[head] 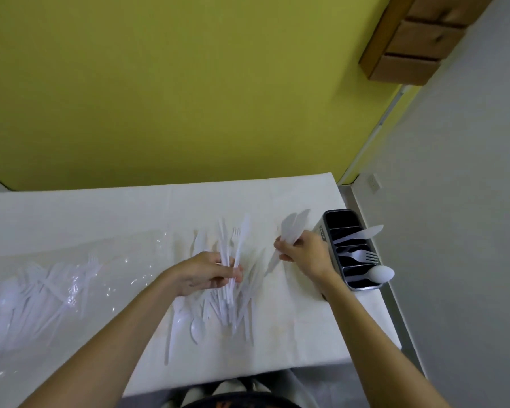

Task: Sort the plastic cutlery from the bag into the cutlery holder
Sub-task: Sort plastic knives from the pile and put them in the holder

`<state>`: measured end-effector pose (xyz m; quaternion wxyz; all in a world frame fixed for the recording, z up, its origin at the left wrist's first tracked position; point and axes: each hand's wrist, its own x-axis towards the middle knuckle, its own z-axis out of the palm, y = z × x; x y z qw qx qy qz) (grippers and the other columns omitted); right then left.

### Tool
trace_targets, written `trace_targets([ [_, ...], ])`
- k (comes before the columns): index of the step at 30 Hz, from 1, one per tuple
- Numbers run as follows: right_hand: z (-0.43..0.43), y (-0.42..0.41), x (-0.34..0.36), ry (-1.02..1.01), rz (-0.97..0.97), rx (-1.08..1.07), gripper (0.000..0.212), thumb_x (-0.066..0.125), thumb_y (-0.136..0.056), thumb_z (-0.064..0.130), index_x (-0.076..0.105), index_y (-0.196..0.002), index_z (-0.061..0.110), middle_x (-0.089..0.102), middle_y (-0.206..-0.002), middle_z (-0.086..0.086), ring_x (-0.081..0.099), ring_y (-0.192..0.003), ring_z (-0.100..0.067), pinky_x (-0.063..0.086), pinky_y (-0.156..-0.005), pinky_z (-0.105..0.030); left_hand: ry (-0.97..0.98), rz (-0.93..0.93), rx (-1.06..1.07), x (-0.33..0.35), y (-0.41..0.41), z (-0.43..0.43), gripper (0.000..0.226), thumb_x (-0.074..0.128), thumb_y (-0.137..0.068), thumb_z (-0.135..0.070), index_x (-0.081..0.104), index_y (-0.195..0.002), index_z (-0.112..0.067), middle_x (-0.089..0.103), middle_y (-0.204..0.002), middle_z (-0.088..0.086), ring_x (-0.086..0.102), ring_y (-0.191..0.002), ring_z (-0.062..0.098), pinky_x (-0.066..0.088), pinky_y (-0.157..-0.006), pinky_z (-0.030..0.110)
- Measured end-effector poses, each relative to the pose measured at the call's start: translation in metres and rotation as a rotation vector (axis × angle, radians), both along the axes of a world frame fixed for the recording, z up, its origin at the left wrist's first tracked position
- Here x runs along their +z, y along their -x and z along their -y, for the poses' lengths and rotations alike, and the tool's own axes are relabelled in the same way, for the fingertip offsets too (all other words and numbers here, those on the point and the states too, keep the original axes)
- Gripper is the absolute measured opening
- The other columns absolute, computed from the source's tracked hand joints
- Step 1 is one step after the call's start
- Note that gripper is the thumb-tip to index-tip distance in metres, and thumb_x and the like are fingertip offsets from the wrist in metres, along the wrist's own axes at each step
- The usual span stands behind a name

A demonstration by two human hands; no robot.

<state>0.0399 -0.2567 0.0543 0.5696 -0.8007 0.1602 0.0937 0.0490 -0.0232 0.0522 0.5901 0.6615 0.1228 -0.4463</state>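
Only three pieces lie in the holder (321,231) beside the right hand (304,254), which grips knives (292,228); the left hand (206,272) grips a bundle (233,248); the pile (218,313) under it is not yet sorted.

Table (130,207) with cutlery (218,307), bag (42,290), holder (330,228).

White plastic cutlery (223,304) heaped loose at mid-counter; more lies inside the clear bag (124,269), flat at left. Dark compartmented cutlery holder (340,212), at right, holds a knife (362,233), fork (362,256) and spoon (380,273) in separate compartments.
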Motion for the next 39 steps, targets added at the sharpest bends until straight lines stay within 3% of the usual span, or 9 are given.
trace_targets([
  [5,0.053,0.004,0.06,-0.073,0.226,-0.285,0.005,0.075,-0.084,0.018,0.075,-0.087,0.015,0.076,-0.084,-0.002,0.074,-0.077,-0.014,0.059,-0.069,-0.026,0.078,0.251,0.076,0.025,-0.022,0.042,0.011,0.065,-0.089,-0.011,0.066,-0.1,-0.008,0.073,-0.103,0.011,0.068,-0.097,0.014,0.049,-0.068,0.014],
  [10,0.114,0.009,0.066,0.258,0.273,-0.624,0.02,0.07,-0.086,0.029,0.071,-0.078,0.011,0.07,-0.066,0.005,0.064,-0.055,0.01,0.05,-0.065,-0.013,0.212,0.396,0.292,0.043,-0.035,0.119,0.006,0.063,-0.091,-0.011,0.069,-0.091,-0.013,0.071,-0.105,0.011,0.062,-0.091,0.017,0.048,-0.077,0.022],
  [16,0.128,0.011,0.039,0.455,0.037,-0.321,0.028,0.071,-0.086,0.026,0.063,-0.072,0.004,0.063,-0.068,-0.006,0.057,-0.071,-0.02,0.035,-0.05,-0.023,0.017,0.566,0.173,0.034,-0.038,0.202,0.012,0.065,-0.087,-0.033,0.073,-0.09,-0.025,0.065,-0.072,-0.003,0.056,-0.071,0.016,0.044,-0.074,0.03],
  [21,0.133,0.001,0.037,0.522,-0.006,-0.162,0.016,0.069,-0.088,0.023,0.062,-0.086,0.008,0.057,-0.074,0.0,0.051,-0.072,-0.018,0.034,-0.052,-0.022,-0.257,0.725,-0.077,0.023,-0.035,0.229,0.02,0.058,-0.093,-0.027,0.069,-0.106,-0.016,0.071,-0.103,0.006,0.062,-0.098,0.025,0.043,-0.077,0.027],
  [25,0.139,0.002,0.029,0.518,-0.018,-0.103,0.018,0.07,-0.085,0.022,0.066,-0.087,0.005,0.065,-0.078,-0.004,0.056,-0.074,-0.019,0.037,-0.051,-0.015,-0.344,0.811,-0.213,0.014,-0.035,0.233,0.022,0.057,-0.093,-0.021,0.066,-0.111,-0.014,0.069,-0.107,0.009,0.062,-0.099,0.028,0.044,-0.076,0.026],
  [29,0.139,0.01,0.03,0.504,0.055,-0.087,0.022,0.065,-0.081,0.011,0.065,-0.103,0.011,0.066,-0.09,0.0,0.058,-0.079,-0.014,0.042,-0.057,-0.008,-0.342,0.868,-0.267,0.013,-0.036,0.23,0.006,0.061,-0.09,-0.017,0.065,-0.087,-0.014,0.07,-0.094,0.008,0.061,-0.085,0.022,0.04,-0.067,0.023],
  [34,0.136,0.014,0.031,0.35,0.12,-0.148,0.048,0.062,-0.08,0.005,0.051,-0.127,0.014,0.064,-0.113,0.0,0.058,-0.076,-0.006,0.044,-0.057,-0.005,-0.316,0.947,-0.276,0.004,-0.037,0.226,0.036,0.071,-0.081,-0.021,0.046,-0.056,-0.027,0.066,-0.086,0.002,0.06,-0.081,0.021,0.048,-0.069,0.032],
  [37,0.135,0.013,0.033,0.313,0.169,-0.186,0.052,0.06,-0.083,0.007,0.046,-0.131,0.018,0.06,-0.116,0.002,0.057,-0.077,-0.007,0.044,-0.056,-0.01,-0.309,0.966,-0.269,0.006,-0.035,0.221,0.008,0.071,-0.083,-0.016,0.067,-0.087,-0.01,0.055,-0.098,-0.003,0.052,-0.089,0.012,0.042,-0.076,0.022],
  [39,0.131,0.014,0.034,0.341,0.21,-0.219,0.053,0.057,-0.084,0.005,0.044,-0.133,0.018,0.057,-0.12,0.001,0.055,-0.073,-0.006,0.043,-0.059,-0.01,-0.302,0.962,-0.256,0.004,-0.034,0.218,0.027,0.07,-0.084,-0.014,0.065,-0.111,-0.011,0.05,-0.105,-0.002,0.053,-0.092,0.013,0.043,-0.081,0.019],
])
